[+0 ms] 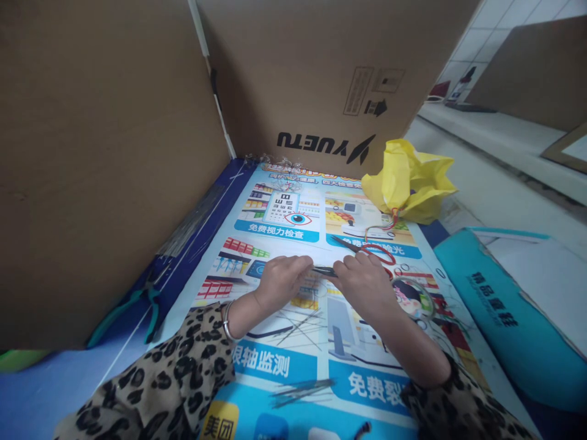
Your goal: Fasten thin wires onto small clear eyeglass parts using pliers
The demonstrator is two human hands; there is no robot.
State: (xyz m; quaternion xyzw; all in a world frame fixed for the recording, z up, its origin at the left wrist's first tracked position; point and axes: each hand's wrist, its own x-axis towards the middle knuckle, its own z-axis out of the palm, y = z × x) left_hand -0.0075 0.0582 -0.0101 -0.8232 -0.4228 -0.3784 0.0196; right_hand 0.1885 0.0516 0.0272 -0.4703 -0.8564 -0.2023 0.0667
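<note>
My right hand (364, 284) is closed around a pair of pliers, most of which its fingers hide. The dark narrow jaws of the pliers (324, 271) point left and meet the fingertips of my left hand (284, 280). Those fingertips pinch a thin wire, hard to make out, at the tip of the jaws. Just beyond my right hand lie scissors (383, 252) with red handles. Loose straight wires (298, 329) are scattered below my hands, and a small bundle of wires (305, 391) lies closer to me.
Cardboard panels (321, 73) wall the left and back. Teal-handled pliers (149, 296) rest at left, beside a strip of wires (190, 220). On the right are yellow crumpled paper (408, 183), a round picture piece (413, 299) and a teal box (499, 311). A printed poster (277, 360) covers the table.
</note>
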